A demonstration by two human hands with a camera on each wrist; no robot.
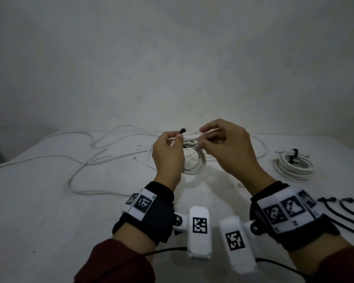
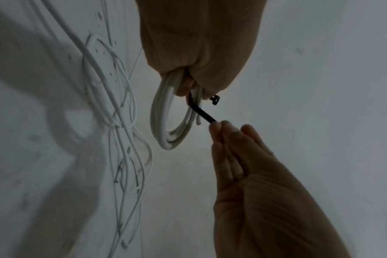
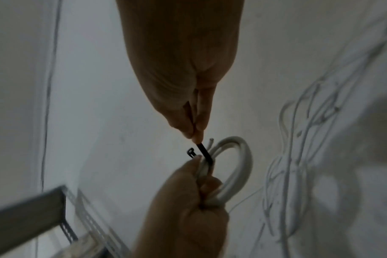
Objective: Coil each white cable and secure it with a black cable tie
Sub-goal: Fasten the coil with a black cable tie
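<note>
Above the surface [image 1: 49, 201], the left hand [image 1: 168, 154] grips the coiled white cable [image 2: 165, 122] bunched so its loops cannot spring apart, while the right hand [image 1: 229, 148] pinches the black cable tie's [image 2: 202, 113] tail, wrapped around the bundle for threading.

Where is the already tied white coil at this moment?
In the head view, the tied coil lies on the table at the person's right, past the right hand, with spare black cable ties nearer the person.
</note>
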